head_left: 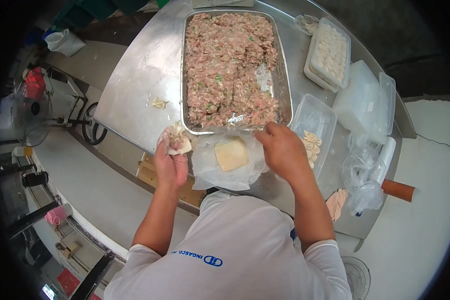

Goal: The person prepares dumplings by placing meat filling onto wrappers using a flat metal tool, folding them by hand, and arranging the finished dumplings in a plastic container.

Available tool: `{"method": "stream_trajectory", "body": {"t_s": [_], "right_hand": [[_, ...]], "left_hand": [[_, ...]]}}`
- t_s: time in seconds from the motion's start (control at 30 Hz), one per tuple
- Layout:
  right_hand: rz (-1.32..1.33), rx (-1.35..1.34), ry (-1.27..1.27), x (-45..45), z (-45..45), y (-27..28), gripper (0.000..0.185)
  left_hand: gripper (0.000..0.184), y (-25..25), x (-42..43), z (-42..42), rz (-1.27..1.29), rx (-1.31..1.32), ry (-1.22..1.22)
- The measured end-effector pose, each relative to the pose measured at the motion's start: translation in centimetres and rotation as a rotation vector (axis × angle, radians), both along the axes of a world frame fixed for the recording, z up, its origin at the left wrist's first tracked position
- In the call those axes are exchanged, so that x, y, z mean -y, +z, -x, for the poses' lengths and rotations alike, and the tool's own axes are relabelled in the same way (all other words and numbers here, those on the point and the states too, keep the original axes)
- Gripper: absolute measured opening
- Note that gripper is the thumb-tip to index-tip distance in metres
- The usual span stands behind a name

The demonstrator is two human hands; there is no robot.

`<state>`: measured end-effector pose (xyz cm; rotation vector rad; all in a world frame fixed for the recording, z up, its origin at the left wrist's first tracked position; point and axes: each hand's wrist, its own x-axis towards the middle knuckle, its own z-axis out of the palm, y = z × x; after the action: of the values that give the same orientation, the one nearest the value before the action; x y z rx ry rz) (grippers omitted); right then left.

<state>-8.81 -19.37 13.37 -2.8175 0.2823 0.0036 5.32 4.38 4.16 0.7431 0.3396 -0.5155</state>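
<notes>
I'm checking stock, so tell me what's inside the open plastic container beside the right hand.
The plastic container holds pale pleated pieces toward its near end. The right hand hides part of its left side, so anything there cannot be seen.

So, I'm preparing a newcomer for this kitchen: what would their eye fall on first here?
Probably the ground meat filling most of the big metal tray, top centre on the table. Next, the left hand holding a filled wrapper, left of the square wrappers. Then perhaps the rows of pale dumplings, upper right.
</notes>
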Motion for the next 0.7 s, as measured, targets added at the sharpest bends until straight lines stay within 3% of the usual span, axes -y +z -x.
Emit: {"method": "stream_trajectory", "body": {"t_s": [0.1, 0.17, 0.3, 0.4, 0.47, 0.57, 0.7], "right_hand": [[0.059, 0.059, -0.018, 1.4, -2.4, -1.2, 0.02], [0.1, -0.078, 0.13, 2.3, -3.8, -1.9, 0.016], [0.033, -0.08, 0.228, 2.7, -3.9, -0.4, 0.012], [-0.077, -0.016, 0.246, 2.2, -2.2, 0.4, 0.016], [-0.237, 0.155, 0.118, 0.5, -0.8, 0.4, 0.031], [-0.129, 0.245, 0.076, -1.7, 0.3, -1.8, 0.032], [-0.27, 0.218, -0.045, -2.3, 2.1, -3.2, 0.034]], "left_hand": [[0.036, 0.3, -0.9, -0.8, -0.031, 0.02, 0.026], [0.036, 0.2, -1.0, -1.1, -0.004, 0.034, -0.024], [0.037, 0.6, -0.5, -0.4, -0.078, 0.085, 0.013], [0.038, 0.4, -0.1, -0.1, -0.01, 0.082, -0.038], [0.038, 0.7, 0.6, 0.2, 0.132, -0.016, -0.126], [0.04, 2.6, 2.7, 0.5, 0.181, -0.079, -0.148], [0.04, 3.7, 4.1, 0.2, 0.24, -0.036, -0.226]]}}
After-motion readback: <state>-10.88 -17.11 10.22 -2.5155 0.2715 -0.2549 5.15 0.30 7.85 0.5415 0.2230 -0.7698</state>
